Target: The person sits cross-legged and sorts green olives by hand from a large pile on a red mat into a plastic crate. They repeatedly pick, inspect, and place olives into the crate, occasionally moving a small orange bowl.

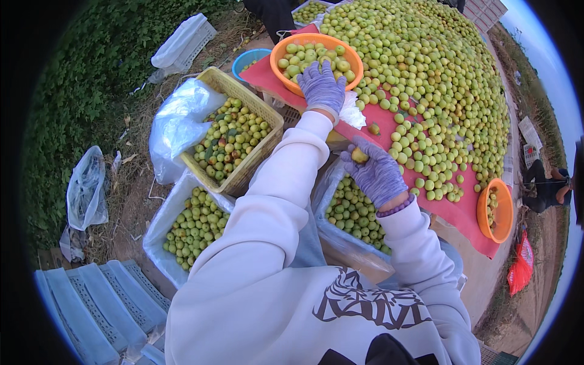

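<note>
I see a big red cloth (471,210). Lots and lots of small green fruit (420,67) lie right on it, piled high at the back. 1 orange bowl (285,80) sits at its left end, and 1 smaller-looking bowl (504,213) sits at its right edge.

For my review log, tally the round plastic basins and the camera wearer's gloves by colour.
Orange basins: 2
Blue basin: 1
Purple gloves: 2
Total: 5
</note>
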`<state>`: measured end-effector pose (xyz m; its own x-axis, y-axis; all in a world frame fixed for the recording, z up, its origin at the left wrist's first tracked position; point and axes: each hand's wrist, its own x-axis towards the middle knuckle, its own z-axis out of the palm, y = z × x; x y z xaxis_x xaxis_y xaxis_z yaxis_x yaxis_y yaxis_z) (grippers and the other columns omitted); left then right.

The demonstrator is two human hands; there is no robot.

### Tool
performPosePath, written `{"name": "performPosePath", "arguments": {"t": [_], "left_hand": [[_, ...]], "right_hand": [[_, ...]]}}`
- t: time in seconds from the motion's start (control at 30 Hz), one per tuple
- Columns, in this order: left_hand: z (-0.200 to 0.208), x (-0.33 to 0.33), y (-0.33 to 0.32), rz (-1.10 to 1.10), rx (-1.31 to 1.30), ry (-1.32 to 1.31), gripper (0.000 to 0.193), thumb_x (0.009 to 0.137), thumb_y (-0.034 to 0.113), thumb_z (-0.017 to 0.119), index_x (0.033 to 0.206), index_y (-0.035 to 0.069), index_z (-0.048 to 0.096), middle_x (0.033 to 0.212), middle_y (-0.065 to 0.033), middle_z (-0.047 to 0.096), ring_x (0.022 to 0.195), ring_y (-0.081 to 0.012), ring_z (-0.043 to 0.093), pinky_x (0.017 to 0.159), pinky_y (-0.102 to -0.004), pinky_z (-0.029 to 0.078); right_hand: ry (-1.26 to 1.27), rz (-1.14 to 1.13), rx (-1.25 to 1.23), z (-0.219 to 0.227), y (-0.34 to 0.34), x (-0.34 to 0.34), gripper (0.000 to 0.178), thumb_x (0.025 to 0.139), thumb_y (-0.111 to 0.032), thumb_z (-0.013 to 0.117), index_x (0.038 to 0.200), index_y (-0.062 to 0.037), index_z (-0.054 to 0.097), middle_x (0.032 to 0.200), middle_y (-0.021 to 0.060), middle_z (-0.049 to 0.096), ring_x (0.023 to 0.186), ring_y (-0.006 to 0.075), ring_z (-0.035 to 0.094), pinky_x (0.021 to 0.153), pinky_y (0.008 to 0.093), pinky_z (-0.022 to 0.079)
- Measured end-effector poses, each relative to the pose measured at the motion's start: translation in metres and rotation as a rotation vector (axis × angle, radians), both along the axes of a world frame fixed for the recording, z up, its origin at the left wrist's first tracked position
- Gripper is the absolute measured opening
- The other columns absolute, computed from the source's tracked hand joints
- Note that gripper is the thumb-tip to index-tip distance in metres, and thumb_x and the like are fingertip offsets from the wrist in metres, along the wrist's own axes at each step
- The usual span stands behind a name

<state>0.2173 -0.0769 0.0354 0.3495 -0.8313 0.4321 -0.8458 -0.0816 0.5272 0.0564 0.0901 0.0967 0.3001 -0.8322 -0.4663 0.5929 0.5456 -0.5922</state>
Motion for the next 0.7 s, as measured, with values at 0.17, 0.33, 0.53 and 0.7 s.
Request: {"name": "performPosePath", "arguments": {"t": [0.17,0.33,0.53,0.7], "left_hand": [[0.002,-0.009,-0.001,0.082,0.162,-0.032,0.070,0.087,0.055,0.059,0.140,0.011,0.047,0.146,-0.0189,0.039,0.138,-0.0329,0.031,0.113,-0.0536,0.020],[-0.005,0.003,-0.002,-0.012,0.079,-0.235,0.068,0.090,0.050,0.057,0.143,0.008,0.044,0.149,-0.0193,0.037,0.139,-0.0388,0.031,0.115,-0.0561,0.016],[-0.006,-0.045,0.011,-0.372,-0.046,-0.218,0.066,0.092,0.046,0.057,0.143,0.006,0.043,0.147,-0.0211,0.039,0.139,-0.0387,0.032,0.115,-0.0535,0.021],[-0.025,-0.135,0.046,-0.794,0.186,-0.115,0.066,0.095,0.045,0.053,0.145,0.005,0.040,0.150,-0.0226,0.036,0.139,-0.0415,0.032,0.114,-0.0522,0.024]], "right_hand": [[0.200,0.297,-0.631,0.044,-0.056,0.082,0.040,0.097,-0.022,0.059,0.133,-0.0059,0.052,0.125,0.0101,0.058,0.108,0.0201,0.060,0.091,0.0329,0.052],[0.934,0.030,-0.753,-0.010,-0.093,-0.023,0.037,0.096,-0.025,0.061,0.130,-0.0107,0.059,0.131,0.0068,0.058,0.114,0.0190,0.058,0.095,0.0350,0.049],[2.357,-0.119,-0.295,-0.066,-0.057,-0.236,0.067,0.093,-0.054,0.050,0.146,-0.0137,0.042,0.154,0.0138,0.033,0.143,0.0386,0.025,0.115,0.0555,0.020],[2.199,0.095,0.128,-0.103,-0.052,-0.291,0.080,0.095,-0.063,0.034,0.154,-0.0106,0.023,0.161,0.0130,0.018,0.150,0.0340,0.008,0.117,0.0589,0.011]]}}
